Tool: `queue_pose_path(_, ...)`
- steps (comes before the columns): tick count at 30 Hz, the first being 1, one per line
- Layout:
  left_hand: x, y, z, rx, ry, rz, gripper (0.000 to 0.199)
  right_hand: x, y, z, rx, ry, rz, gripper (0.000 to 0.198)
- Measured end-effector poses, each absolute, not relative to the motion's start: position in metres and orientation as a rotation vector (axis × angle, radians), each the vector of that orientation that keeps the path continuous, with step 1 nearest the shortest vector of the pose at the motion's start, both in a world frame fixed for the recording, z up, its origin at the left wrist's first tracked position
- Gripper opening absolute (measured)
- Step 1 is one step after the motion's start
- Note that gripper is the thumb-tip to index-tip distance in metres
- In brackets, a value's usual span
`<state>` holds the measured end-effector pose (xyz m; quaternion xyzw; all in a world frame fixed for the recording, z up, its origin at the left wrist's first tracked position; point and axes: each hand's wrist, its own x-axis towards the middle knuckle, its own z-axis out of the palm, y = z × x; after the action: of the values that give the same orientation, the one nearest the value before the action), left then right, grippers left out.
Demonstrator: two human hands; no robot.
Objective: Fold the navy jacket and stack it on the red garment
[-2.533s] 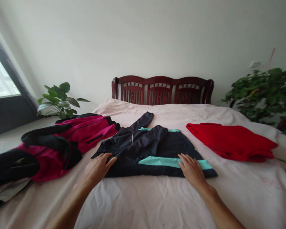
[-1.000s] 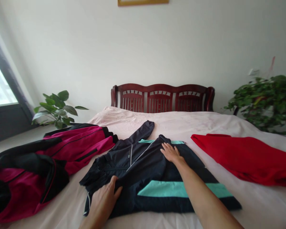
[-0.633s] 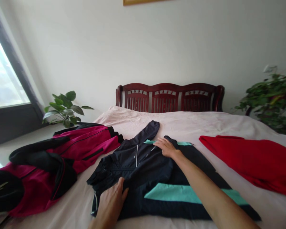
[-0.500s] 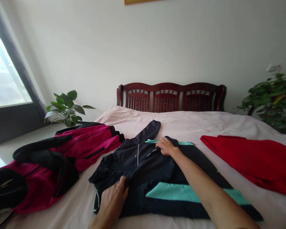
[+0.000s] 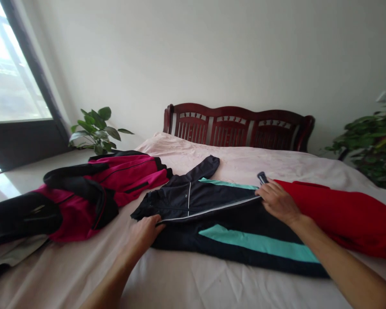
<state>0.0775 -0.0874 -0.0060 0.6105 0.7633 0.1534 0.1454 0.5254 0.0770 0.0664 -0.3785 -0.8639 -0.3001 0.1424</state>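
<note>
A dark navy jacket (image 5: 225, 219) with teal side panels lies on the bed, its collar toward the left. My left hand (image 5: 147, 228) is closed on it at the shoulder, near the collar. One sleeve, edged with white piping, is pulled straight across the body from there. At its other end my right hand (image 5: 278, 201) pinches the sleeve, and the cuff sticks up above the fingers. The other sleeve points away toward the headboard. Right of my right hand lies a red garment (image 5: 347, 214), partly behind my wrist.
A magenta and black jacket (image 5: 128, 171) lies rumpled at the left. Pale pink bedding (image 5: 196, 279) covers the bed, with a dark wooden headboard (image 5: 231, 126) behind it. Potted plants (image 5: 98, 128) stand at both sides, and a window (image 5: 16, 73) is at the left.
My right hand has moved right with the sleeve, which is now drawn out straight along the jacket. My left hand has moved up slightly at the shoulder. The view has shifted a little.
</note>
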Motion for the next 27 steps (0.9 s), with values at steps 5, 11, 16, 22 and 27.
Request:
queue_pose_path(5, 0.061, -0.083, -0.008, 1.759, 1.985, 0.564, 0.020, 0.575, 0.008, 0.026, -0.998, -2.466, -0.917, 0.040)
queue_pose_path(11, 0.037, -0.096, 0.001, 1.724, 1.753, 0.701, 0.042, 0.601, -0.019, -0.031, -1.111, -2.377, -0.811, 0.059)
queue_pose_path(16, 0.048, -0.103, -0.006, 1.825, 1.826, 0.864, 0.033, 0.598, -0.023, -0.045, -1.318, -2.195, -0.761, 0.056)
queue_pose_path(22, 0.067, -0.102, -0.009, 1.977, 2.124, 0.750, 0.018, 0.592, -0.029, -0.037, -1.387, -2.068, -0.661, 0.045)
queue_pose_path(27, 0.067, -0.109, -0.011, 1.937, 2.231, 0.622, 0.015, 0.593, -0.040, -0.033, -1.350, -2.100, -0.572, 0.034)
